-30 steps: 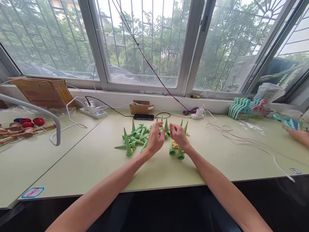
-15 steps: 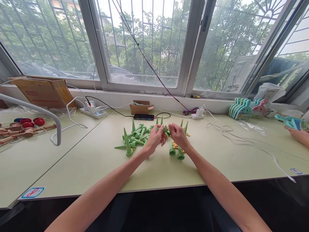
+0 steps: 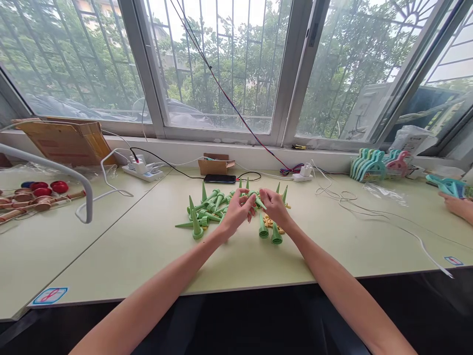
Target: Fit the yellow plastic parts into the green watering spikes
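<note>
Both hands [image 3: 275,207] at a green cone [image 3: 260,202], loose cones [image 3: 197,229] on pale table [image 3: 244,268], yellow pieces [image 3: 268,223], black phone [image 3: 219,179]

A tapered green cone [image 3: 260,201] is held aslant, tip pointed down-right. Similar cones [image 3: 211,216] are heaped leftward (some stood upright); small yellow pieces [image 3: 269,223] are scattered beside two hollow cones [image 3: 263,230].

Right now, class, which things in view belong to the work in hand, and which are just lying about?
Seemingly part of the work:
cone between left hand and right hand
other cones
yellow pieces

Apparently just lying about:
phone
small box
power strip
red balls
cutter
</note>
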`<state>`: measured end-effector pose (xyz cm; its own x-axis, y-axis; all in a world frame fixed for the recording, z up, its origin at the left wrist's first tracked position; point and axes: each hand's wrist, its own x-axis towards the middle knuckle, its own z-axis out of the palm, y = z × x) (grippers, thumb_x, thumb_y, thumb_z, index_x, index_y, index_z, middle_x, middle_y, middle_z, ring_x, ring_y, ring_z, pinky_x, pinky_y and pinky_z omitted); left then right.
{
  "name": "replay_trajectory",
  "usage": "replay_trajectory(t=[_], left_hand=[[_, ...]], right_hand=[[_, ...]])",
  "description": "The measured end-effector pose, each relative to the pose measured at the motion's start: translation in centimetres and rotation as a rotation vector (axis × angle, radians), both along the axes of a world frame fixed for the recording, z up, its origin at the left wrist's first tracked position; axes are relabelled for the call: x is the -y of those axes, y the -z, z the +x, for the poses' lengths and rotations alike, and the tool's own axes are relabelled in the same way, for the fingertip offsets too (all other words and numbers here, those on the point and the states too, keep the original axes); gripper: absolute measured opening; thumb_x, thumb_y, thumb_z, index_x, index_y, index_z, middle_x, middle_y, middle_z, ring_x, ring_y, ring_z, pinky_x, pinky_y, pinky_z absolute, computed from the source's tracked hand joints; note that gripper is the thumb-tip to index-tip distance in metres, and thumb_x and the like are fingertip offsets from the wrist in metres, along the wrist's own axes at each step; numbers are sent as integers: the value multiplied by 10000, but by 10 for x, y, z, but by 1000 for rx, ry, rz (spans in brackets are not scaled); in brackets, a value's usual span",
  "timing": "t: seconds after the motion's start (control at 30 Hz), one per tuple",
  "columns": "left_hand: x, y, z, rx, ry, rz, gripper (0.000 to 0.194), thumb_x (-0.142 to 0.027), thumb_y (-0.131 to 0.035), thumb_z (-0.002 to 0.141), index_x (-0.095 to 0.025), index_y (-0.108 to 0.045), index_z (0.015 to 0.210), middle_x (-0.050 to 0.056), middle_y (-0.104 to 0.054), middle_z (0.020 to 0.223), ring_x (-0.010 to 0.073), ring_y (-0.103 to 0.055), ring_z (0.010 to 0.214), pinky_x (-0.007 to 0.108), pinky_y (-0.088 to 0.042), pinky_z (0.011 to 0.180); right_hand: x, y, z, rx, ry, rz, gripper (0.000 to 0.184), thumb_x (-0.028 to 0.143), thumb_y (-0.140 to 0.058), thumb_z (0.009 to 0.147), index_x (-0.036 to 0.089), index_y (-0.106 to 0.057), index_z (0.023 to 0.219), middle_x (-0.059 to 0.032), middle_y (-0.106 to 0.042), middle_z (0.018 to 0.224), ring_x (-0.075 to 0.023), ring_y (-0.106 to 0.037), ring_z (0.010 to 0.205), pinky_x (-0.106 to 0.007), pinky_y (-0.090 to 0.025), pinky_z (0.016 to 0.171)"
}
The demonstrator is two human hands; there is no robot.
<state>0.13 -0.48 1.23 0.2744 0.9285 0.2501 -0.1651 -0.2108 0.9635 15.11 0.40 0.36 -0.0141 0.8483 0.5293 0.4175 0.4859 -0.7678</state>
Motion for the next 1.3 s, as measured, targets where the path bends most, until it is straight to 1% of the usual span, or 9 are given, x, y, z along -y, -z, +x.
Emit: replay_trajectory(t=[0.13,0.27,0.5,0.73,0.97,1.1,1.17,1.23,1.3], left_hand=[[-2,4,-1,-72,-34,101,485,-525,-680,785,-202,-444,1058,-17,-532,775,108,-581,568,185,-412,384],[-4,7,-2,-150,-58,215,397,-468,-655,814,-211,-475,1057,10,-546,882,103,-595,616,173,-404,415],[-3,7,-2,-320,-211,444,243,-329,-622,841,-210,-543,1038,48,-607,985,96,-552,664,195,-434,548],[-3,11,-4,-423,-260,590,283,-255,-565,875,-241,-514,1153,46,-629,972,116,-560,683,208,-423,592],[-3,12,-2,-435,-282,606,305,-260,-546,886,-239,-473,1182,74,-593,1094,101,-573,691,210,-438,590],[3,6,1,-362,-270,522,472,-350,-638,826,-235,-433,1236,80,-556,1123,86,-590,674,190,-428,536],[6,3,2,-284,-273,457,503,-417,-653,812,-234,-437,1228,80,-560,1122,83,-594,670,180,-416,509],[6,0,2,-212,-277,386,471,-477,-639,818,-225,-456,1172,48,-591,1009,78,-577,628,175,-404,494],[4,-1,2,-145,-251,282,432,-529,-587,848,-218,-464,1120,-9,-591,790,73,-522,526,174,-375,461]], right_hand=[[1,-2,1,31,14,13,494,564,-382,961,214,-347,614,36,-376,547,-112,-339,524,-266,-299,526],[0,0,2,-6,-22,-53,505,602,-391,947,221,-367,618,36,-384,511,-115,-363,478,-273,-308,495],[-2,2,2,-83,-82,-104,511,641,-423,920,229,-370,622,38,-373,503,-112,-367,435,-277,-310,445],[-3,3,2,-130,-126,-117,522,638,-433,912,228,-367,595,38,-370,477,-106,-356,414,-268,-306,428],[-3,2,-2,-123,-102,-101,524,647,-418,911,227,-365,602,36,-379,475,-108,-363,419,-267,-318,436],[-2,1,-3,-84,-19,-52,531,652,-388,920,228,-363,601,26,-399,485,-119,-386,455,-267,-324,460],[-2,1,-2,-83,16,-34,526,642,-378,931,229,-360,605,24,-403,496,-123,-390,473,-266,-326,473],[-2,1,-1,-85,41,-11,518,629,-378,941,228,-363,614,24,-410,510,-124,-390,489,-265,-330,487],[-1,1,0,-80,54,15,508,620,-380,947,226,-368,626,26,-413,526,-122,-384,499,-262,-331,499]])
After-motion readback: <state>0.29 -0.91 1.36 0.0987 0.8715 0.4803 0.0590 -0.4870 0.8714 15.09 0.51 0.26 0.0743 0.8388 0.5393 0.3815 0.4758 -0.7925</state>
